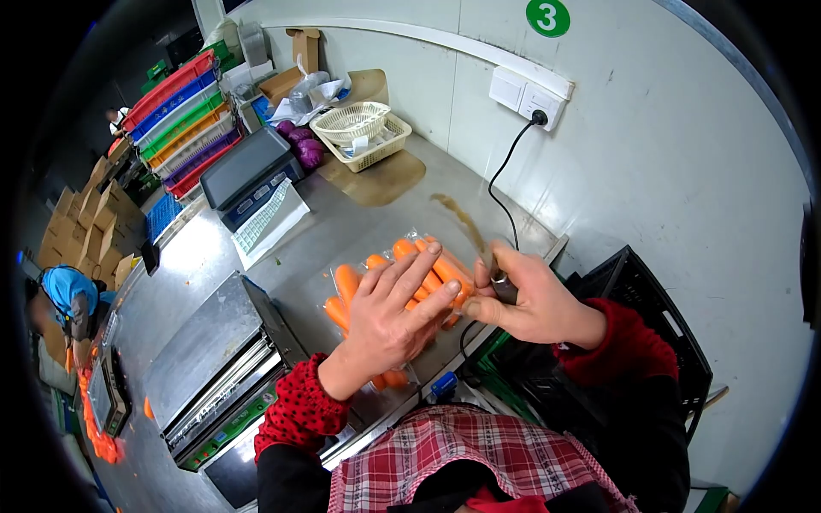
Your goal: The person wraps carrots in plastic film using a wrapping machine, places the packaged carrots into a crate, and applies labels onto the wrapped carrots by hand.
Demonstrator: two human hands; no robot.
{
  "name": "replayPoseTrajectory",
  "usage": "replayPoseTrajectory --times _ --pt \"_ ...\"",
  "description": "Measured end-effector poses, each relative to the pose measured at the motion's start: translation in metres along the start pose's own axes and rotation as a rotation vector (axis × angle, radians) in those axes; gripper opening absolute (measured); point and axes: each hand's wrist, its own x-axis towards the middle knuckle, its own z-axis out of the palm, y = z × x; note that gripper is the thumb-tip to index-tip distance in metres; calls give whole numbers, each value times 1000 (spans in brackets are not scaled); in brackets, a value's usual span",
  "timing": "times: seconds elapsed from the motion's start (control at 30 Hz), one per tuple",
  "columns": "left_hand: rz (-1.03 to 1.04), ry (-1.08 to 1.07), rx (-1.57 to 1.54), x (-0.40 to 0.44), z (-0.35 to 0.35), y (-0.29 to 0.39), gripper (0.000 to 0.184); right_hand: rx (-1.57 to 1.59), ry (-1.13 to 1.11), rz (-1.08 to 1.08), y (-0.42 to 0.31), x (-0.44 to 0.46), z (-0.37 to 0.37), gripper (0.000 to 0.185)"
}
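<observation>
My left hand [389,316] lies over a group of orange carrots [348,281] on the metal table, its fingers stretched out. Clear plastic shows around the carrots, and several peek out on both sides of the palm. Close beside it, my right hand [547,299] is closed around the dark handle of a tool with a thin, curved, brown blade-like end [466,221]. That end points up and away from me, above the table. A black cord [493,184] passes behind my right hand; whether it joins the tool is hidden.
A machine with a metal top [205,350] stands left. Beyond are a dark blue device [248,175], a label sheet [272,222], purple cabbages [306,152] and cream baskets [376,154]. Black crates [646,282] stand right, below a wall socket [540,104]. A person in blue [68,295] works far left.
</observation>
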Motion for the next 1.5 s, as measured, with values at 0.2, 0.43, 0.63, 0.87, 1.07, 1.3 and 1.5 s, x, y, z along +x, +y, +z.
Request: replayPoseTrajectory --times 0.2,0.43,0.63,0.87,1.07,1.3,1.5 --pt "37 -50 285 3 -8 7 54 -121 -48 -35 1 1 5 52" --pt "86 -72 475 7 -15 5 42 -46 -113 13 10 -2 5 30" --pt "152 -60 538 7 -14 -4 53 7 -131 54 7 -2 6 28" --pt "145 -78 502 6 -13 -6 59 121 -269 184 -2 -1 0 30" --pt "144 -39 440 7 -11 -6 68 204 -337 145 2 -3 0 33" --pt "119 -20 232 3 1 -2 53 488 -404 165 8 -7 8 35" --pt "72 11 85 -4 8 -7 48 845 -261 302 12 -8 3 29"
